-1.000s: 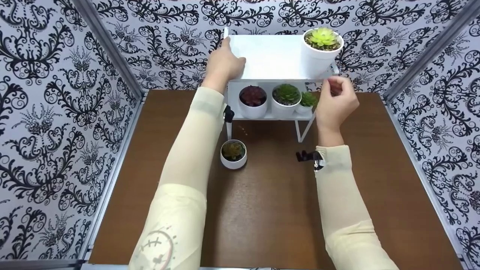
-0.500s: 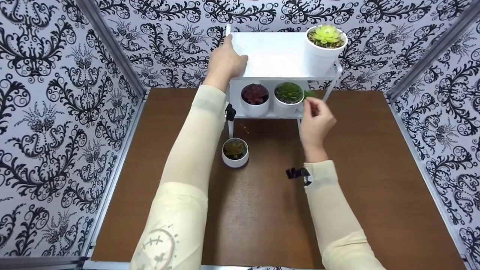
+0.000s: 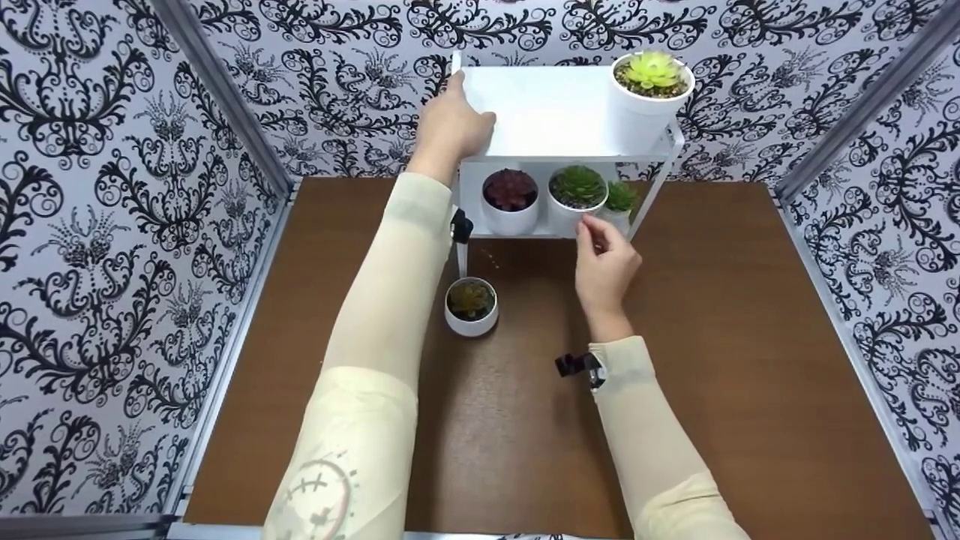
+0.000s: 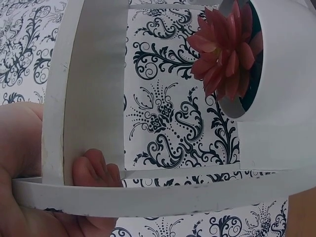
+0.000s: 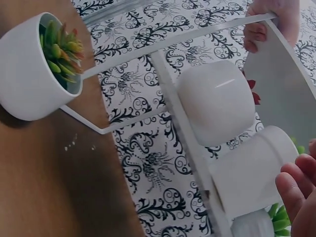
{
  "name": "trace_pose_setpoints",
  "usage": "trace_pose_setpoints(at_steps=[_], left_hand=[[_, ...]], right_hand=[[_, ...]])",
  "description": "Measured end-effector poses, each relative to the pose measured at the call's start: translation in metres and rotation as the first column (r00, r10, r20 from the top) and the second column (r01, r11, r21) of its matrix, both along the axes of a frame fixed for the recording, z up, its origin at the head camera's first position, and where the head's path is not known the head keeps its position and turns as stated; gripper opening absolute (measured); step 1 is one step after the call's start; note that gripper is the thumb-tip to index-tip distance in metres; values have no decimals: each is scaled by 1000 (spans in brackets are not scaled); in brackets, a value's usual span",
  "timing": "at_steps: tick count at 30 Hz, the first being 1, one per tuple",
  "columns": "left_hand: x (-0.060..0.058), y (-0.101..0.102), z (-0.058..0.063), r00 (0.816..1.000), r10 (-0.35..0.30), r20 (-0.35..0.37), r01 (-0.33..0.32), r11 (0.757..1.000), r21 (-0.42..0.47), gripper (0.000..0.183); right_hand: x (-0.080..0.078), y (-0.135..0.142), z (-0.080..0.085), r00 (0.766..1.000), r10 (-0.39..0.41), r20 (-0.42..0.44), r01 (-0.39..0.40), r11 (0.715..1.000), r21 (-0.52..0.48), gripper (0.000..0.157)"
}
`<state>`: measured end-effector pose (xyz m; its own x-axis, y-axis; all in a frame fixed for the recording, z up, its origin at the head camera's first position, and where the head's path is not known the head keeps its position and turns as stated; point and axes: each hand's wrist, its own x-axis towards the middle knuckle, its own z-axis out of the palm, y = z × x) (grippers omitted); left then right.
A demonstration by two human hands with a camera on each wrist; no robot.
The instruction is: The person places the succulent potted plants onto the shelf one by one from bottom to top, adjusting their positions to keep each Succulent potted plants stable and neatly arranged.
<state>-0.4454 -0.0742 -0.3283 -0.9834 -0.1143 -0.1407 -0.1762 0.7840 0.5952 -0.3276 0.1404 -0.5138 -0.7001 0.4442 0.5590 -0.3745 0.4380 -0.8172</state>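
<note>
A white two-tier shelf (image 3: 547,112) stands at the back of the table. My left hand (image 3: 454,127) grips its upper left corner; in the left wrist view its fingertips (image 4: 96,168) curl round the frame beneath the top board. My right hand (image 3: 606,266) hovers before the lower tier, thumb and forefinger close together, fingers loosely bent, nothing visible in them. On that tier sit a potted dark red succulent (image 3: 510,199), a potted green succulent (image 3: 576,191) and a smaller green plant (image 3: 621,199), its pot partly hidden. A white pot with a yellow-green succulent (image 3: 649,112) occupies the top right.
Another white pot with an orange-tipped succulent (image 3: 471,319) stands on the brown table (image 3: 517,420), by the shelf's front left leg. Patterned walls (image 3: 97,225) enclose the back and sides. A black wrist mount (image 3: 576,365) juts from the right sleeve.
My right hand has come down and leftward from the top board's right front corner to before the lower tier, uncovering the small green plant again. The left hand keeps its hold.
</note>
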Motion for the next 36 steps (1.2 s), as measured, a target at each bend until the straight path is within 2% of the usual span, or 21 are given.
trace_pose_setpoints(at_steps=[6,12,16,23,30,36], left_hand=[[0,-2,0,1000,0,-13,0,1000,-11,89],[0,-1,1,1000,-1,-8,1,1000,-11,90],[0,-1,1,1000,1,-9,-1,1000,-12,90],[0,0,0,1000,0,-3,0,1000,-9,90],[0,0,0,1000,5,-5,-5,1000,-7,90],[1,0,0,1000,-5,-14,5,1000,-18,89]], right_hand=[[4,-5,-12,1000,26,-10,-27,997,-66,24],[7,-11,-21,998,53,-32,-56,992,-109,26],[13,-19,-20,996,81,-29,-85,988,-129,29],[31,-32,-10,989,150,-6,-149,977,-152,36],[20,-30,-40,981,188,40,-182,977,-111,42],[21,-32,-51,974,222,42,-218,973,-77,44]])
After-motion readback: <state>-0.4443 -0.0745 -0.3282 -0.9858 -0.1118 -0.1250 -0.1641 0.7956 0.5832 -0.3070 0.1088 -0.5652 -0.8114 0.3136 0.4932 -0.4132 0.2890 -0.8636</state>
